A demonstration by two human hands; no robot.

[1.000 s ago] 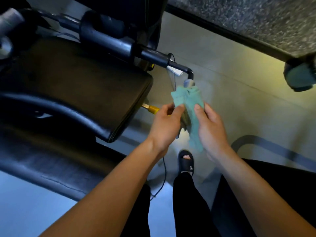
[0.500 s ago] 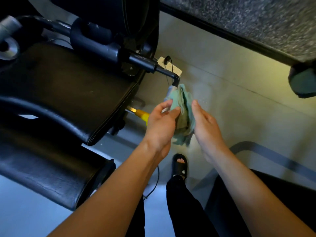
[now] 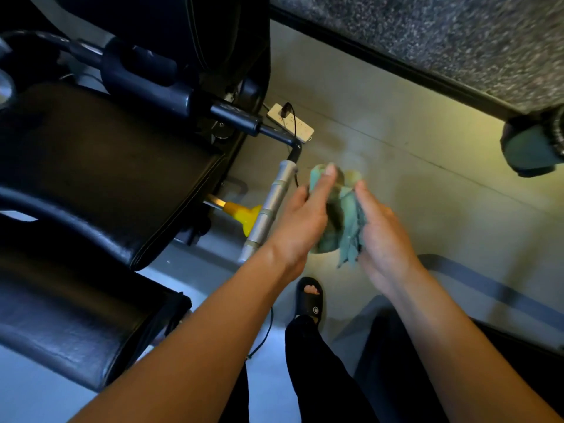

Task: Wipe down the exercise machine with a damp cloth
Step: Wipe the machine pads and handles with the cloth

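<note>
The green cloth (image 3: 345,218) sits bunched between both palms just right of the silver handle (image 3: 268,209), left hand (image 3: 300,221) and right hand (image 3: 384,239) pressing it with near-straight fingers; better to refold to a clean face before wrapping the handle.

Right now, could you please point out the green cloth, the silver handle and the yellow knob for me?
green cloth (image 3: 348,222): head view, hanging middle fold.
silver handle (image 3: 270,209): head view, mid-shaft.
yellow knob (image 3: 245,217): head view, its flared end.
</note>
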